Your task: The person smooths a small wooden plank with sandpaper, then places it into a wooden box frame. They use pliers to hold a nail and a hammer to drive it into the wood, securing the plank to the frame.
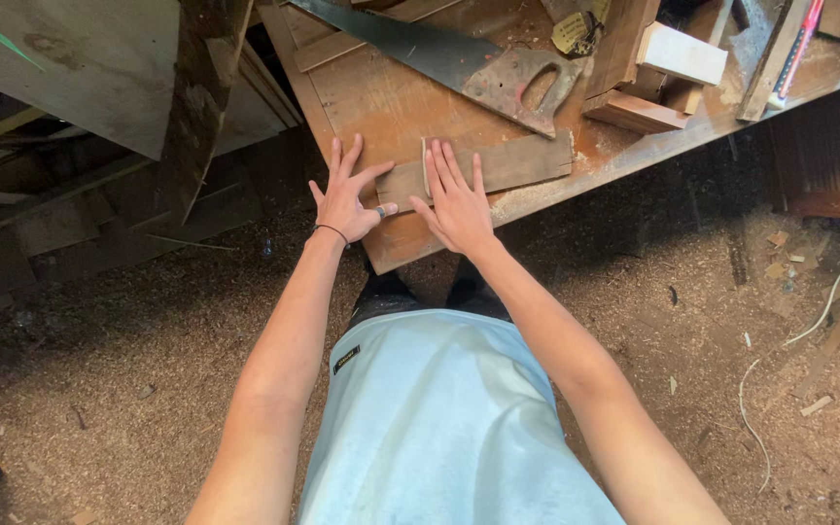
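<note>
My left hand [345,199] lies flat, fingers spread, on the bench [371,107] near its front corner, thumb touching the left end of the board [512,163]. My right hand [456,199] lies flat and open on the board's left part; neither hand grips anything. The board lies along the bench's front edge. The saw [459,58] rests behind it, untouched. To do this well, I judge: press down evenly and keep the board square to the edge.
</note>
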